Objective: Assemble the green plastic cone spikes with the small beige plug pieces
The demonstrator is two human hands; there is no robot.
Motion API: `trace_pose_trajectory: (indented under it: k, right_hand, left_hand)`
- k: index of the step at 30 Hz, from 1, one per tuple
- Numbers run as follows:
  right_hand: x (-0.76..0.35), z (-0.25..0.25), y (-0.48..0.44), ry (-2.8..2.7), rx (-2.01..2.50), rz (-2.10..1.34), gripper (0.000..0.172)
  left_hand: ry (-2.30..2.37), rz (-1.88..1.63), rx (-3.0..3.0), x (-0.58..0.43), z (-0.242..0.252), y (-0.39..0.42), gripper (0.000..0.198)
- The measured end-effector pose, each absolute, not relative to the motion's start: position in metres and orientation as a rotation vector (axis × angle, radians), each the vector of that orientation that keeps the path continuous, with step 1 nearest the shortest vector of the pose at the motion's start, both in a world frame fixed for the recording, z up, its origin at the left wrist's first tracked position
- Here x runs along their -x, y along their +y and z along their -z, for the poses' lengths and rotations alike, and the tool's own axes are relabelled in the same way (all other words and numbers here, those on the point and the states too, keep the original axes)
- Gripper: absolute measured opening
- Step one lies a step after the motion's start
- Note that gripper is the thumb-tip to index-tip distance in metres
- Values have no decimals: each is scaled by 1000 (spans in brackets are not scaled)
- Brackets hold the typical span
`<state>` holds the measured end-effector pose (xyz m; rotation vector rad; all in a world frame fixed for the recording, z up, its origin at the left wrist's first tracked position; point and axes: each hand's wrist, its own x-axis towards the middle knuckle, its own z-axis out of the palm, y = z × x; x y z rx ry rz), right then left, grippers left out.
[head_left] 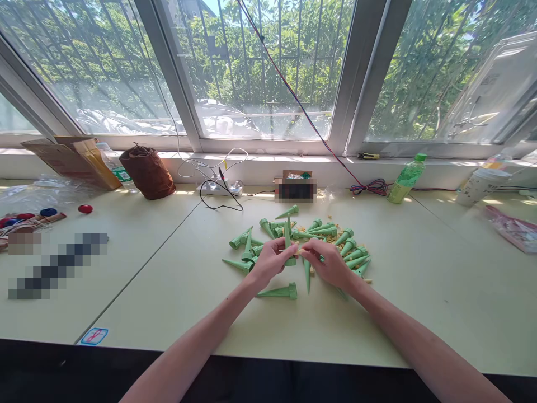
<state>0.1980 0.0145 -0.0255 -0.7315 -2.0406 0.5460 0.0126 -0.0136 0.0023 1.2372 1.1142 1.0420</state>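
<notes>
Several green plastic cone spikes (319,230) lie in a loose pile on the pale table (176,291), mixed with small tan pieces (331,239). My left hand (271,262) is closed around one upright green spike (287,242). My right hand (329,263) pinches a small tan piece right beside that spike's base, and the fingertips of both hands meet there. Another green spike (279,291) lies on its side just below my left hand.
On the sill side stand a brown pouch (147,171), a cardboard box (71,159), a power strip with cables (220,187), a green bottle (406,178) and a paper cup (482,186). Red and blue caps (85,209) lie at the left. A plastic bag (514,230) lies at the right.
</notes>
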Motion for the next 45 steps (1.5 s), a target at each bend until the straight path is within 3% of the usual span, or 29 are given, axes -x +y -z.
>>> trace_pose_trajectory:
  k: [11, 23, 31, 45]
  right_hand:
    - [-198, 24, 12, -2058, 735, -563, 21]
    - [-200, 27, 15, -2095, 774, -528, 40]
    - [-199, 23, 11, -2043, 728, -618, 20]
    - [-197, 25, 11, -2049, 755, -531, 21]
  left_hand:
    - [1130, -1012, -1273, -12, -3, -14, 44]
    - [1123, -1047, -1371, -13, -1, -15, 43]
    - [1114, -1053, -1350, -12, 0, -15, 41]
    - [1107, -1054, -1310, -13, -1, -15, 44]
